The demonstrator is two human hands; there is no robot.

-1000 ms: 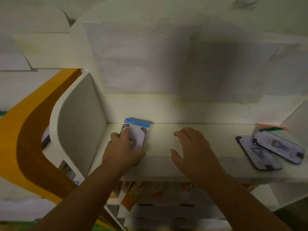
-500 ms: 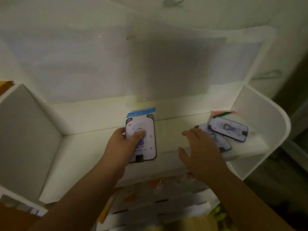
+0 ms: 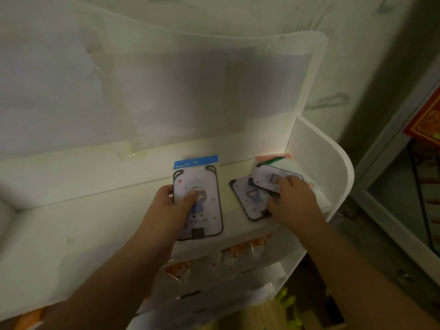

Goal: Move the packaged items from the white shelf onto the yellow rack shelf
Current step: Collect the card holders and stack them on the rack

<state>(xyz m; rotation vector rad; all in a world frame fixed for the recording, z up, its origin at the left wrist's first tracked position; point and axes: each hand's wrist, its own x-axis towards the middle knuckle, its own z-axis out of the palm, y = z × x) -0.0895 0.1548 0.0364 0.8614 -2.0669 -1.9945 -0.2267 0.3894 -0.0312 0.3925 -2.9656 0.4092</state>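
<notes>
Left hand [image 3: 170, 210] clamped on a blue-topped packaged case [image 3: 198, 198], thumb pressed flat on its printed front, other fingers curled behind its left edge, holding it tilted up over the white shelf [image 3: 71, 225]. Right hand [image 3: 295, 201] lying fingers-down, loosely together, on two overlapping packaged cases [image 3: 252, 194] flat at the shelf's right end; grip there impossible to tell.

Both forearms are bare up to the frame edge, with no sleeve visible. The left hand [image 3: 175, 206] and right hand [image 3: 294, 198] wear nothing.
</notes>
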